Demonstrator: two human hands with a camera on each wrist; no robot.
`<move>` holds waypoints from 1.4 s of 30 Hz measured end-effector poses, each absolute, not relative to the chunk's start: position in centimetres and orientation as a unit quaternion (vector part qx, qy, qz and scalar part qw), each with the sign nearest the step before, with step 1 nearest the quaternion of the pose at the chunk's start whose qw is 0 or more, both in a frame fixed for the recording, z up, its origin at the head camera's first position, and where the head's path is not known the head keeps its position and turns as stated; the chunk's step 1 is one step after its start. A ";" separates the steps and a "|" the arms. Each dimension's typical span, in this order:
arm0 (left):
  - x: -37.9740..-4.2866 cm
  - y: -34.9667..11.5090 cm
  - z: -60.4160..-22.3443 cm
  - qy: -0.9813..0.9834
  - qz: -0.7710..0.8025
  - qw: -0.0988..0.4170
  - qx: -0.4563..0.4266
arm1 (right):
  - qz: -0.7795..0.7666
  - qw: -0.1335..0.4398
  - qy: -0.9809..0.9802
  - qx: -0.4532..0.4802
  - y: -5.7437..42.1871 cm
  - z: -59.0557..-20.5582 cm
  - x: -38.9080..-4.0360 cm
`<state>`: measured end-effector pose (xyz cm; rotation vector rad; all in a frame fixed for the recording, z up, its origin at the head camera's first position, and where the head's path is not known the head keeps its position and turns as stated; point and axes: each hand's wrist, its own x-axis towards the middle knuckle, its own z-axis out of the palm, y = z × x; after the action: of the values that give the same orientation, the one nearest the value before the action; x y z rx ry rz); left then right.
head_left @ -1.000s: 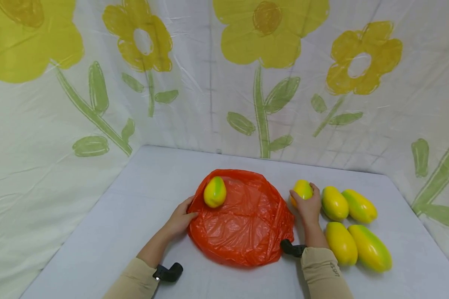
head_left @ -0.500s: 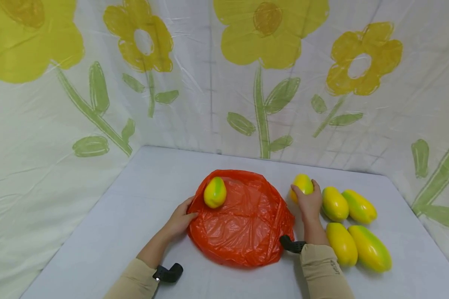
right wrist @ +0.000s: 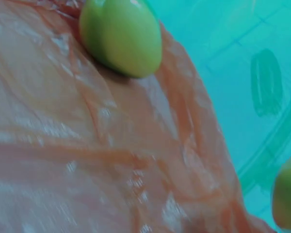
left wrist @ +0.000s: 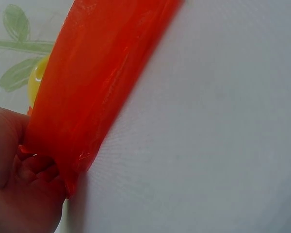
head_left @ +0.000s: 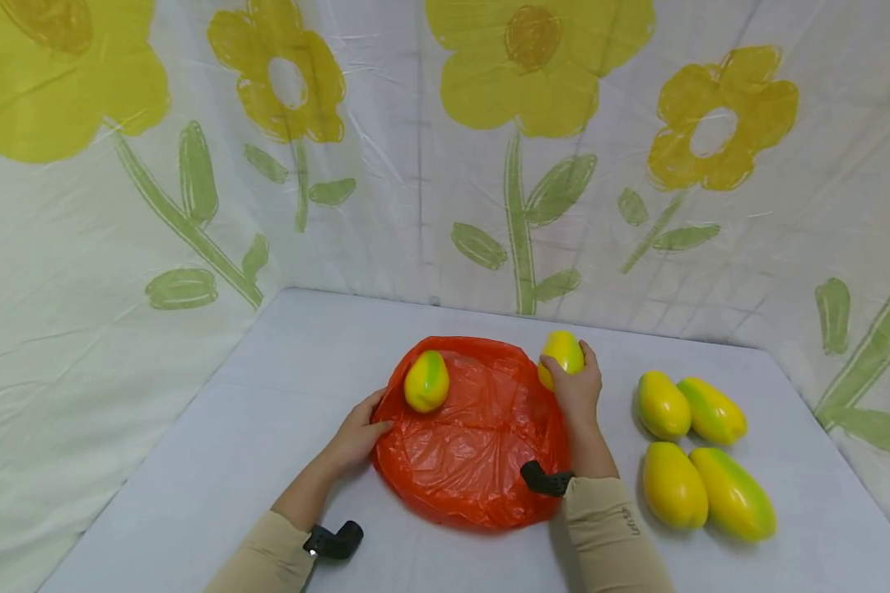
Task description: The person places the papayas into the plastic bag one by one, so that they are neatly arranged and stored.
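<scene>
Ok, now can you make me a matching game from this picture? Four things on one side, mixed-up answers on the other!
Things:
1. left hand
2. left sleeve
3. plastic bag
4. right hand

Answers:
A. red and spread open
B. holding a yellow fruit
C. gripping the edge of the plastic bag
D. beige

Right pairs: 1-C, 2-D, 3-A, 4-B

Yellow-green fruit [head_left: 426, 382] on red bag [head_left: 459, 461]
</scene>
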<state>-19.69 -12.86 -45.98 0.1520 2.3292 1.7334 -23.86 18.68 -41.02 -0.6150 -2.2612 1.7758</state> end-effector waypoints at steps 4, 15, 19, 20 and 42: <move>-19.7 -12.9 -46.0 0.795 0.593 0.117 0.050 | 0.608 0.090 -0.766 -0.189 17.3 -41.2 -23.9; -19.8 -12.9 -46.2 0.798 0.590 0.113 0.054 | 0.610 0.064 -0.772 -0.166 13.9 -41.5 -24.0; -19.8 -12.9 -46.1 0.798 0.588 0.117 0.053 | 0.607 0.055 -0.778 -0.152 12.6 -41.7 -24.0; -19.9 -12.8 -46.1 0.798 0.588 0.117 0.052 | 0.607 0.053 -0.779 -0.149 12.3 -41.8 -24.0; -19.8 -13.0 -46.3 0.800 0.587 0.111 0.058 | 0.598 0.020 -0.793 -0.111 7.9 -43.5 -23.7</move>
<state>-19.83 -13.00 -46.29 0.1710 2.3508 1.7237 -23.67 7.94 -43.49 -0.3429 -2.4606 1.8563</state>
